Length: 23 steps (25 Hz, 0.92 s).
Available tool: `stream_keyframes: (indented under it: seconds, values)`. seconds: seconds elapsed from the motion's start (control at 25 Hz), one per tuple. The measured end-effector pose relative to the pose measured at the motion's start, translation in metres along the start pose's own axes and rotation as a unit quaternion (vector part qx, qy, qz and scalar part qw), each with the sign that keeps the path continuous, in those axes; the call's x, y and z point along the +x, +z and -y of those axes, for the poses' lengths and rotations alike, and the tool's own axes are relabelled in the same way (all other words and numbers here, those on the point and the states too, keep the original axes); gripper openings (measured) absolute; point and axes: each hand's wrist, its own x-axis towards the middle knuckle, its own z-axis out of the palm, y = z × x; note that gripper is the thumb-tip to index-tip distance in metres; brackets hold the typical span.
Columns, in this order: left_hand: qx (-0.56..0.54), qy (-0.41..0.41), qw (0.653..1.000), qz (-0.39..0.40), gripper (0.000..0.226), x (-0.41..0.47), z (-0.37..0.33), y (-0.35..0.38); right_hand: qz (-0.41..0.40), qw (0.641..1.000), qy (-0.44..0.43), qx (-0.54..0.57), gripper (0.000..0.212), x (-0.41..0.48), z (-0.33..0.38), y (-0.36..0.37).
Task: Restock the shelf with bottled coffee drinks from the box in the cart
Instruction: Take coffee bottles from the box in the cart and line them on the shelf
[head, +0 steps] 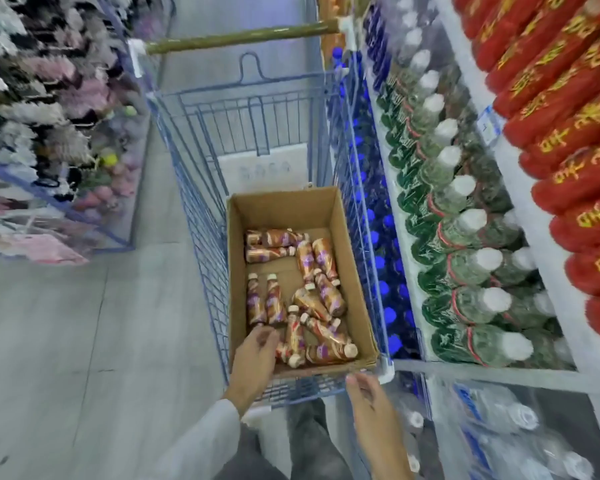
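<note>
An open cardboard box [343, 244] sits in the near end of a blue wire cart [194, 216]. Several bottled coffee drinks [323, 292] with brown and purple labels and cream caps lie loose on its floor. My left hand [255, 362] reaches over the box's near left corner, fingers bent down toward the bottles there; whether it holds one is hidden. My right hand [374, 410] hovers just outside the cart's near right corner, fingers relaxed, holding nothing.
To the right runs a shelf [520, 174] with rows of green-labelled clear bottles [465, 271], blue-capped bottles [381, 265] below and red packs [575, 140] above. Wrapped water bottles [499, 420] lie bottom right. A rack of soft goods [49, 116] lines the left. Grey aisle floor [84, 341] lies between.
</note>
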Motion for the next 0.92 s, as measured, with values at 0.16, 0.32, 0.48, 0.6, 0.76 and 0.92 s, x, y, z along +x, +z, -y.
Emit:
stream_keyframes:
  seconds: [0.16,0.32,0.48,0.6,0.76,0.92]
  values:
    - [0.05,-0.104,0.993,-0.03,0.046,0.102,-0.005,0.039,0.03,0.999,0.018,-0.021,0.013,0.037,0.018,-0.002]
    - [0.201,-0.157,0.967,0.008,0.068,0.204,0.023,0.074,0.003,0.998,0.066,0.01,0.013,0.069,0.019,0.004]
    - [0.362,-0.177,0.915,0.008,0.084,0.261,0.049,0.109,-0.017,0.994,0.1,0.041,0.018,0.089,0.019,0.015]
    - [0.386,-0.2,0.9,-0.015,0.073,0.279,0.051,0.118,0.011,0.993,0.111,0.043,0.023,0.096,0.025,0.027]
    - [0.395,-0.169,0.903,-0.021,0.077,0.273,0.047,0.115,0.045,0.989,0.131,0.046,0.019,0.101,0.036,0.043]
    - [0.282,-0.107,0.954,-0.006,0.062,0.234,0.038,0.098,0.087,0.975,0.185,0.09,0.015,0.134,0.045,0.061]
